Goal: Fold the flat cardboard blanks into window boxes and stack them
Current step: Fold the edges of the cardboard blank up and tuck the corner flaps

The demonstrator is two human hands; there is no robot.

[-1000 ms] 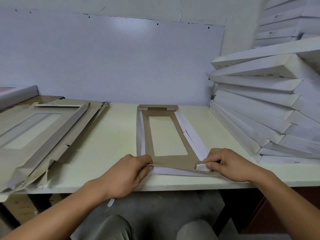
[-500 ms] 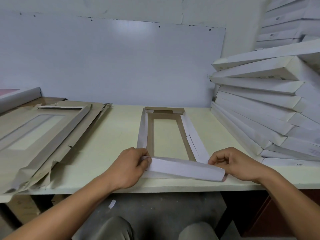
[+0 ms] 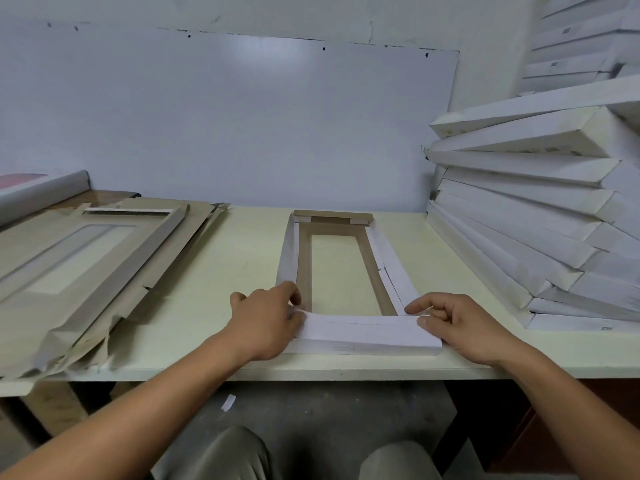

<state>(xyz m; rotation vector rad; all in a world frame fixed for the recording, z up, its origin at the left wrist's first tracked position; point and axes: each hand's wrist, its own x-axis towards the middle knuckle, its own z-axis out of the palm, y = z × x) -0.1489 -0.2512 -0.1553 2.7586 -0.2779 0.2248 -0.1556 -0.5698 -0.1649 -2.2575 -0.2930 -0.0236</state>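
Pale table (image 3: 214, 278); white wall panel (image 3: 225, 126) behind; paper scrap (image 3: 228, 402) on grey floor (image 3: 329, 410) below.

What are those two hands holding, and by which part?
Both hold the long brown-and-white cardboard window box blank by its near white end flap: left hand at its left corner, right hand at its right.

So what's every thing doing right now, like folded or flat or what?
Window box: half folded, near flap turned over, lying on the table.
Left hand: fingers gripping the flap's left end.
Right hand: fingers pinching the flap's right end.
Flat blanks: unfolded, piled left.
Finished boxes: folded, stacked right.
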